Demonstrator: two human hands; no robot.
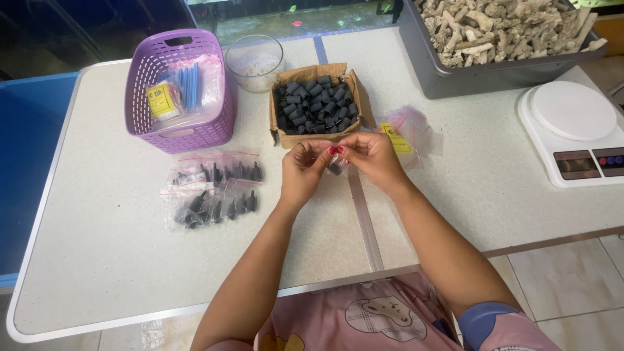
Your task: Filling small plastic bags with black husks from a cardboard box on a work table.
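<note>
Both hands pinching one small clear bag above the table, just in front of the box.

I am closing my left hand [304, 170] and right hand [372, 158] on the bag [338, 164]: light, limp, slippery film, apparently holding dark pieces; I am gripping its top edge, near the box [316, 104] on the table [104, 247].

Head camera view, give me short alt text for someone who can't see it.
Two bare hands, left hand and right hand, meet over a pale table, pinching a small clear bag with dark pieces between them. Behind sits a cardboard box of dark cylinders; to the left, filled bags and a purple basket; a white scale at right.
</note>
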